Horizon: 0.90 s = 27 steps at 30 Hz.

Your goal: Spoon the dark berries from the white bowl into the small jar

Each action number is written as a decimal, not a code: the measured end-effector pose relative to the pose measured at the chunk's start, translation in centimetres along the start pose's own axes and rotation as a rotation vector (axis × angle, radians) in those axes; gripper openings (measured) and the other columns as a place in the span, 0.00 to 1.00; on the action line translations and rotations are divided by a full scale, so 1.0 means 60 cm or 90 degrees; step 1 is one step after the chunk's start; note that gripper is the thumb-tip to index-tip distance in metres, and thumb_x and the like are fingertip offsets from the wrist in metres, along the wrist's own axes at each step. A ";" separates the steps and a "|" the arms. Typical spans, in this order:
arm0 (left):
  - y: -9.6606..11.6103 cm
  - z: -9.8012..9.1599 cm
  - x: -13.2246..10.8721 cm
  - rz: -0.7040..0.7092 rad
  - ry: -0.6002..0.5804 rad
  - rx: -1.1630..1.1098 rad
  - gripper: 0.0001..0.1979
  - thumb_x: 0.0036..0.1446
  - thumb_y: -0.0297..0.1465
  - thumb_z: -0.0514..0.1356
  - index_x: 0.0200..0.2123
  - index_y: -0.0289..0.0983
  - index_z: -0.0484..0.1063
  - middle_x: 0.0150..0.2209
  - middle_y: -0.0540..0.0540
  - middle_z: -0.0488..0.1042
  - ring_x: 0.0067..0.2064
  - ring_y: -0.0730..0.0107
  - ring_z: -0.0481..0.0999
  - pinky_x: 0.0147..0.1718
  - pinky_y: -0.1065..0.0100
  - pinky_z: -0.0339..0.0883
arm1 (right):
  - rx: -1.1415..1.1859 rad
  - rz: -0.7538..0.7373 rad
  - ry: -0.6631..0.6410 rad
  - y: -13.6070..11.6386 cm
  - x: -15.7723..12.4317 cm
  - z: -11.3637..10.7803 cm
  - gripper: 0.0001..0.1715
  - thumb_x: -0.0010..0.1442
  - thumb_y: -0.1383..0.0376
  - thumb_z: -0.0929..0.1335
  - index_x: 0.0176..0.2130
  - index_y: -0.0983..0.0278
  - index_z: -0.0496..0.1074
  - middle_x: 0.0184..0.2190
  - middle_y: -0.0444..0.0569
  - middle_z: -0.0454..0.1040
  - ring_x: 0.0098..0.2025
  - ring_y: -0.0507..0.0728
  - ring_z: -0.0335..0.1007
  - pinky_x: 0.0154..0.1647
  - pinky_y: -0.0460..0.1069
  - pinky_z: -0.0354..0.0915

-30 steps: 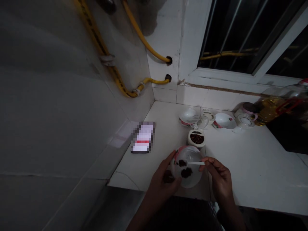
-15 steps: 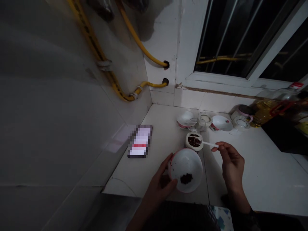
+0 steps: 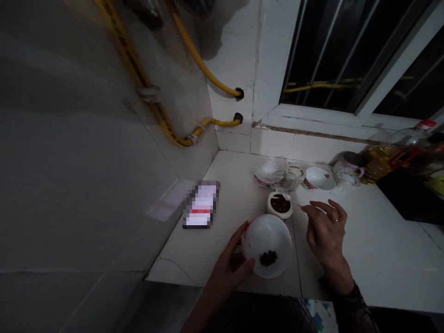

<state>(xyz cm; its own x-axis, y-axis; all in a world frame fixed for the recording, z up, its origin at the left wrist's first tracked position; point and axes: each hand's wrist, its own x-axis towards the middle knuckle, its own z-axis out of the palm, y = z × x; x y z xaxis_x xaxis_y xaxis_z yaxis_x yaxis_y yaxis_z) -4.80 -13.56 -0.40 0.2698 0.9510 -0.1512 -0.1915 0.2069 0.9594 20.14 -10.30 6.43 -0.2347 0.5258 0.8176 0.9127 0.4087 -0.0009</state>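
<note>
My left hand (image 3: 237, 261) grips the near-left rim of a white bowl (image 3: 280, 245) with a reddish outer edge, tilted toward me over the counter's front. Inside the bowl lies a small heap of dark flakes (image 3: 268, 258), with a few specks above it. Just beyond stands a white jar (image 3: 279, 213) filled with dark red flakes (image 3: 280, 203). A small white spoon (image 3: 287, 197) rests its bowl end in the jar mouth. My right hand (image 3: 328, 226) pinches the handle end between thumb and forefinger, its other fingers lifted.
A lit phone (image 3: 201, 206), its screen blurred, lies left on the white counter (image 3: 229, 185). Behind the jar stand a patterned bowl (image 3: 268, 171), a clear lidded jar (image 3: 295, 173) and another bowl (image 3: 317, 178). An oil bottle (image 3: 378, 162) is at right; yellow pipes (image 3: 166, 125) run along the wall.
My right hand has rolled over and shifted slightly left, its back now facing up and outer fingers raised. The spoon has tipped at the jar mouth. My left hand and bowl stay put.
</note>
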 end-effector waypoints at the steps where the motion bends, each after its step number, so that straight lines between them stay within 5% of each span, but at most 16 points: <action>1: 0.001 0.000 0.000 0.000 0.001 0.006 0.43 0.50 0.43 0.68 0.67 0.42 0.56 0.58 0.39 0.68 0.37 0.68 0.76 0.39 0.68 0.73 | 0.015 0.008 0.011 -0.001 0.000 -0.004 0.22 0.58 0.78 0.63 0.45 0.56 0.72 0.33 0.44 0.79 0.43 0.58 0.76 0.56 0.61 0.61; 5: 0.007 -0.001 -0.001 0.006 0.007 0.032 0.42 0.51 0.40 0.67 0.67 0.40 0.56 0.59 0.38 0.67 0.37 0.70 0.76 0.39 0.69 0.73 | 0.153 0.095 0.062 -0.015 -0.003 -0.026 0.16 0.60 0.76 0.64 0.42 0.58 0.73 0.31 0.45 0.78 0.40 0.59 0.76 0.56 0.63 0.63; 11: 0.034 0.005 -0.012 0.021 0.015 0.125 0.40 0.51 0.33 0.63 0.67 0.43 0.55 0.56 0.41 0.70 0.35 0.73 0.77 0.35 0.72 0.75 | 0.251 0.097 -0.142 -0.038 -0.020 -0.051 0.13 0.62 0.73 0.63 0.43 0.59 0.72 0.28 0.43 0.76 0.36 0.56 0.75 0.55 0.61 0.63; 18: 0.062 0.021 -0.021 0.092 0.044 0.251 0.37 0.50 0.29 0.61 0.65 0.45 0.59 0.49 0.45 0.73 0.38 0.70 0.78 0.35 0.70 0.78 | 0.233 0.177 -0.182 -0.055 -0.037 -0.045 0.11 0.64 0.70 0.63 0.38 0.59 0.73 0.25 0.42 0.76 0.32 0.56 0.73 0.49 0.57 0.65; 22: 0.063 0.027 -0.023 0.133 0.050 0.310 0.36 0.50 0.28 0.60 0.64 0.47 0.61 0.48 0.47 0.70 0.37 0.72 0.78 0.35 0.70 0.79 | 0.344 0.355 -0.221 -0.086 -0.049 -0.024 0.13 0.64 0.62 0.64 0.32 0.59 0.77 0.20 0.45 0.75 0.31 0.58 0.73 0.37 0.52 0.67; 27: 0.054 0.030 -0.026 0.147 0.063 0.362 0.37 0.49 0.27 0.60 0.64 0.49 0.61 0.49 0.48 0.69 0.40 0.71 0.78 0.38 0.69 0.79 | 0.540 0.627 -0.186 -0.121 -0.063 0.000 0.21 0.58 0.48 0.69 0.29 0.61 0.79 0.21 0.48 0.77 0.29 0.59 0.73 0.34 0.51 0.68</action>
<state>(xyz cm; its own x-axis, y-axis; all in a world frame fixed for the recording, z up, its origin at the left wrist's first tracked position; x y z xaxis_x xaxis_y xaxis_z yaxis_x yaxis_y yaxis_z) -4.14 -14.78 3.40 0.1869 0.9791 0.0806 0.3059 -0.1360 0.9423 14.39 -15.26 3.37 0.2385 0.9641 0.1171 0.2772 0.0480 -0.9596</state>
